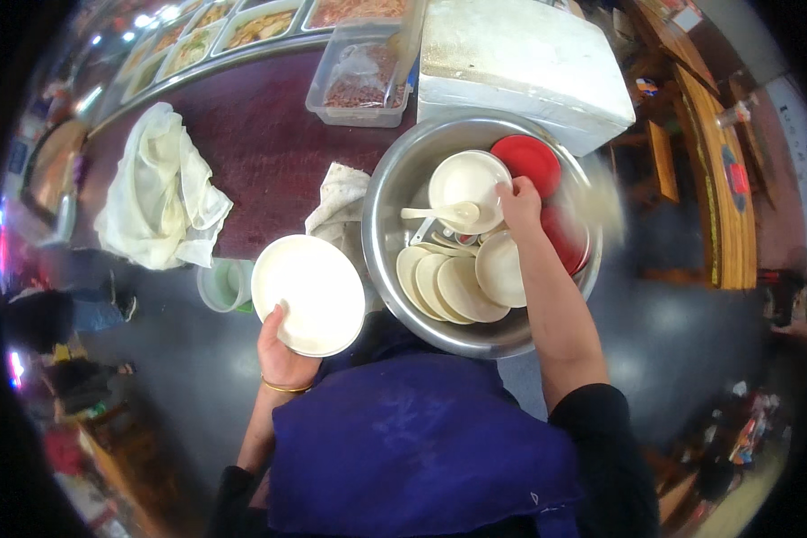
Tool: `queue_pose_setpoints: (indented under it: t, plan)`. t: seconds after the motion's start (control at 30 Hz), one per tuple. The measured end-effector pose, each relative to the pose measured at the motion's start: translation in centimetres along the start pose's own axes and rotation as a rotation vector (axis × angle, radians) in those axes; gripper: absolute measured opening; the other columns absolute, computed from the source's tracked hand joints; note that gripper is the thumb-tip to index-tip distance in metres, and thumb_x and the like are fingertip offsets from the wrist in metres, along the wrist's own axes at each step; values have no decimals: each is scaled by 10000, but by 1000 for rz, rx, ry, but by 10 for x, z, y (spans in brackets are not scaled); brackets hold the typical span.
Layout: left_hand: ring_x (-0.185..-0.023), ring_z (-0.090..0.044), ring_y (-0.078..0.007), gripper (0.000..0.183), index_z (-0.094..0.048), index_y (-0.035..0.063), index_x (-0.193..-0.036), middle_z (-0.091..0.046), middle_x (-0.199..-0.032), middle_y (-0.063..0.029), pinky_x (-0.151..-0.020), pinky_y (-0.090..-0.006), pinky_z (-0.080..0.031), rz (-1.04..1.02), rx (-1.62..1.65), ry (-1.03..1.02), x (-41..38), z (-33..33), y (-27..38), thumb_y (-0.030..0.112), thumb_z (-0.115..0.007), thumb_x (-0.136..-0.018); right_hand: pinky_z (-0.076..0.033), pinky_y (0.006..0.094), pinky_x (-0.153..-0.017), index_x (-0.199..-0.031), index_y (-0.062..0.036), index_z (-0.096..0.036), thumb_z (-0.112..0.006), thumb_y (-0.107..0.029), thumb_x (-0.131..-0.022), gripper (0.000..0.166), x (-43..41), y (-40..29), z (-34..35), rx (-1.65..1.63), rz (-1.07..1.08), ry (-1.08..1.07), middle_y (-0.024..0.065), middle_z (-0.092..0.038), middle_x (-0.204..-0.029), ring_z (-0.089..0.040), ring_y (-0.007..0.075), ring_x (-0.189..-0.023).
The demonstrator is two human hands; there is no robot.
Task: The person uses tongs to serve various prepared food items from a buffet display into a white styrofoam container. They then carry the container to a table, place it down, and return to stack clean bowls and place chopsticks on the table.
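My left hand (288, 353) grips a round white plate (309, 292) by its near edge, thumb on top; a second rim under it suggests more than one. Over a large stainless steel basin (383, 269), my right hand (521, 205) pinches the right rim of a white dish (467, 178). A white spoon (460, 214) lies across or just in front of that dish's near side. Lower in the basin, several cream plates (467, 292) lean in an overlapping row. A red dish (528, 161) sits at the back right, with more red dishware (565, 239) partly behind my forearm.
A white foam box (524, 74) stands behind the basin. Beside it is a clear plastic tub (363, 87) of small reddish pieces. A crumpled pale cloth (158, 195) and a folded towel (339, 198) lie on the dark red tabletop (262, 134). Food trays (259, 27) line the back.
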State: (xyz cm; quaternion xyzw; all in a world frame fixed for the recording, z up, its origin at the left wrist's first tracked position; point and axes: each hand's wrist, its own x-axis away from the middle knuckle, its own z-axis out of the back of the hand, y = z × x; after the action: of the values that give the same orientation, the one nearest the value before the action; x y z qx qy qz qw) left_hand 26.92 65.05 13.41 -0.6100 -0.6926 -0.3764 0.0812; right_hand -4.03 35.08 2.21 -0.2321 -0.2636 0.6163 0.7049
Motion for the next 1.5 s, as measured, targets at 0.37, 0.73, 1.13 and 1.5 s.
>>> queue_pose_setpoints:
  t: [0.37, 0.73, 1.13, 1.5]
  plan:
    - [-1259, -526, -279, 518, -386, 30, -1439, -535, -1370, -157, -1071, -448, -419, 236, -245, -161, -37, 11, 16, 211, -550, -982, -493, 256, -728, -979, -30, -566, -594, -106, -946, 86, 110, -55, 125, -807, 124, 557, 37, -618, -907, -574, 91, -804]
    - [-1206, -557, -327, 549, -362, -28, -1422, -544, -1308, -208, -1043, -483, -453, 539, -271, -216, -54, 30, 28, 156, -525, -931, -487, 294, -635, -1061, -61, -676, -622, -74, -893, 177, 171, -109, -21, -286, 386, -99, 68, -625, -820, -614, 186, -731]
    - [-1284, -494, -377, 682, -314, 47, -1479, -467, -1428, -199, -1088, -531, -395, 182, -148, -79, -37, 82, 79, 294, -537, -883, -381, 456, -1009, -1238, -111, -608, -531, -186, -872, 381, 104, -83, -95, 803, 438, -477, 146, -584, -1212, -510, 333, -1191]
    - [-1282, -493, -378, 685, -315, 48, -1477, -462, -1427, -196, -1073, -533, -403, 223, -136, -126, -55, 73, 78, 311, -539, -886, -456, 355, -915, -1191, -71, -629, -557, -157, -885, 326, 99, -92, -76, 197, 4, -600, 130, -624, -1129, -587, 242, -1072]
